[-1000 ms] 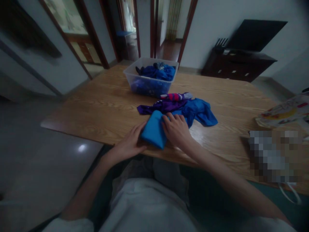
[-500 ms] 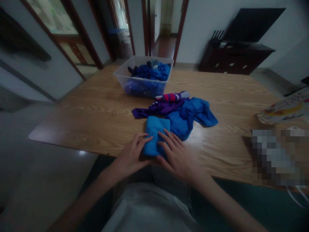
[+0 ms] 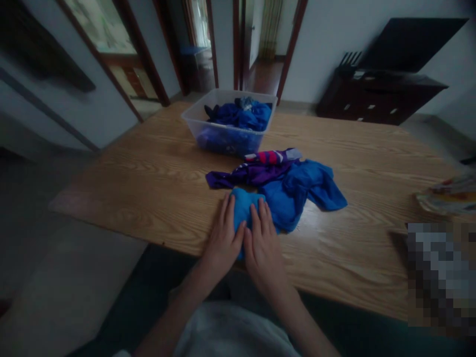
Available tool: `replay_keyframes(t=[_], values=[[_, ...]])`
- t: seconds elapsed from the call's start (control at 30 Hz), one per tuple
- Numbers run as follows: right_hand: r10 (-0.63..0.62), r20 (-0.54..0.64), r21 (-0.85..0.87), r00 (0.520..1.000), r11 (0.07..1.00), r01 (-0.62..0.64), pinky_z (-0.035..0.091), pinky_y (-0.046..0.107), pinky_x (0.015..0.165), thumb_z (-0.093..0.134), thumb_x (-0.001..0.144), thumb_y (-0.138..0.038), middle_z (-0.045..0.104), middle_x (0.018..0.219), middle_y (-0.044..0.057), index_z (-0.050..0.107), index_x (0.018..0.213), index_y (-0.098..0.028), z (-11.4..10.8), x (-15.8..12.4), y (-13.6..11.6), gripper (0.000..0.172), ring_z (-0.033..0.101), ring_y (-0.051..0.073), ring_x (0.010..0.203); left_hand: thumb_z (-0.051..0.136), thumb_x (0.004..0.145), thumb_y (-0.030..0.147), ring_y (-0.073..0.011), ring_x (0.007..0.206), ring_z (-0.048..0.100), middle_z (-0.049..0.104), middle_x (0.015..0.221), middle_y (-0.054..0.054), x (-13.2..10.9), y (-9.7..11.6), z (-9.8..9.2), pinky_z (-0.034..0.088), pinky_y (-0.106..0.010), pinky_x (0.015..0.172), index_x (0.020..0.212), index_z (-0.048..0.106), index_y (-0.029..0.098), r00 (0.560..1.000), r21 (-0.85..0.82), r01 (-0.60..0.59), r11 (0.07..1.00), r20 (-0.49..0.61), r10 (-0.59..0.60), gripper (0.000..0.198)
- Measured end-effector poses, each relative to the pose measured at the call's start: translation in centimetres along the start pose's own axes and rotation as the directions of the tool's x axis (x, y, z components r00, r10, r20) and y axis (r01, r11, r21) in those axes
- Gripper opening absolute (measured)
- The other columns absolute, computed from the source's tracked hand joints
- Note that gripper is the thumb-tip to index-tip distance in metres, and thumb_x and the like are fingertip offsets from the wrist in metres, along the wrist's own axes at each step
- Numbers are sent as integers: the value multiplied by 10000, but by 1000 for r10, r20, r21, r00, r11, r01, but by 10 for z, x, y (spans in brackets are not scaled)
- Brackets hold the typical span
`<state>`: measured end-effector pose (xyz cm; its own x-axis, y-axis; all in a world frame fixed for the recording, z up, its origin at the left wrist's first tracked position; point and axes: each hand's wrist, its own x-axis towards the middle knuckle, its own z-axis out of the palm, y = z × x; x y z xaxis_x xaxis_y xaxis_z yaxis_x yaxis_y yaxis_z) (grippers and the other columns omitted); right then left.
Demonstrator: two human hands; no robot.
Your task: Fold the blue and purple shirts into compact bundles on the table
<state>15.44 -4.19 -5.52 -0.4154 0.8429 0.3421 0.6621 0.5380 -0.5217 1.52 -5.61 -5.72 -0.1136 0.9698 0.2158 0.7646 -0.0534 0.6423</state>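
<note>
A light-blue folded cloth (image 3: 242, 208) lies at the table's near edge. Flat on its left side rests my left hand (image 3: 223, 238), fingers stretched forward. My right hand (image 3: 263, 240) presses on the right side of the cloth, also with straight fingers, and the two thumbs nearly meet over it. Much of the cloth is covered by both hands. Just beyond and to the right lies a crumpled blue garment (image 3: 286, 198), touching a purple garment (image 3: 256, 173) with pink and white patches.
A clear plastic bin (image 3: 226, 126) filled with dark-blue clothes stands at the back of the wooden table (image 3: 148, 188). On the right are a colourful plastic package (image 3: 449, 196) and a pixelated object (image 3: 439, 272). A dark cabinet (image 3: 379, 99) with a television stands against the wall.
Both hands have slid forward over the folded cloth and closer together, now lying flatter on it. The whole view has shifted slightly, and the other garments and bin stay in place.
</note>
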Motion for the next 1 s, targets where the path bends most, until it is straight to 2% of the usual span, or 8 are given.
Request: replay_keyframes(t=[0.13, 0.3, 0.43, 0.53, 0.6, 0.67, 0.83, 1.0], values=[[10, -6, -19, 1000, 1000, -10, 347, 668, 1283, 400, 1130, -316, 56, 1822, 153, 64, 1757, -210, -7, -29, -3, 719, 125, 359, 1679, 444, 1122, 360, -324, 1668, 223, 223, 1804, -115, -5, 12, -14, 328, -582, 1323, 1712, 288, 279, 997, 283, -17, 959, -73, 39, 615], [-54, 107, -56, 993, 997, 60, 514, 664, 1161, 495, 1082, -342, 128, 1800, 213, 73, 1755, -141, -13, -71, -20, 819, 231, 434, 1642, 414, 1117, 234, -297, 1516, 514, 479, 1686, -113, -9, 25, -36, 488, -493, 1219, 1593, 531, 254, 998, 472, -60, 880, 23, 56, 491], [-207, 200, 18, 958, 978, 207, 539, 628, 1155, 566, 1019, -265, 187, 1764, 293, 179, 1710, -21, -4, -64, -43, 829, 241, 449, 1635, 465, 1088, 552, -382, 1467, 549, 494, 1646, -236, -6, 19, -55, 490, -568, 1190, 1609, 482, 88, 1000, 544, -20, 839, 6, 20, 697], [-390, 326, 173, 861, 920, 351, 487, 559, 1235, 565, 1010, -200, 446, 1687, 191, 445, 1607, -125, -12, -40, -49, 613, 398, 354, 1588, 571, 1032, 590, -421, 1482, 517, 459, 1667, -249, -4, 4, -63, 457, -600, 1203, 1641, 426, 82, 1000, 587, -2, 810, 6, -2, 807], [-456, 360, 229, 814, 889, 397, 462, 525, 1263, 537, 1030, -182, 617, 1558, 103, 553, 1511, -204, -28, -26, -39, 482, 532, 279, 1494, 634, 1009, 556, -413, 1478, 519, 458, 1680, -206, -4, -10, -68, 455, -595, 1200, 1672, 389, 150, 1000, 579, -24, 815, 29, 9, 816], [-434, 308, 146, 847, 901, 409, 466, 551, 1250, 507, 1047, -175, 660, 1502, 97, 555, 1505, -215, -47, -17, -15, 462, 562, 271, 1456, 669, 989, 566, -396, 1469, 529, 465, 1684, -166, -2, -32, -79, 460, -579, 1194, 1694, 355, 223, 996, 544, -74, 836, 81, 35, 845], [-347, 112, -322, 931, 874, 364, 317, 713, 1268, 578, 1060, -236, 425, 1709, 133, 493, 1596, -272, -99, 8, 68, 544, 277, 379, 1632, 637, 997, 607, -390, 1481, 527, 474, 1691, -106, 34, -121, -142, 401, -612, 1227, 1705, 315, 336, 971, 468, -143, 872, 237, 32, 824], [-338, 243, -412, 909, 813, 412, 164, 745, 1297, 834, 832, -675, 92, 1817, 156, 389, 1682, -302, -117, 83, 106, 1030, 128, 472, 1656, 741, 814, 783, -432, 1532, 460, 463, 1698, -112, 80, -176, -178, 379, -598, 1259, 1682, 380, 303, 949, 315, -168, 934, 307, 67, 1055]])
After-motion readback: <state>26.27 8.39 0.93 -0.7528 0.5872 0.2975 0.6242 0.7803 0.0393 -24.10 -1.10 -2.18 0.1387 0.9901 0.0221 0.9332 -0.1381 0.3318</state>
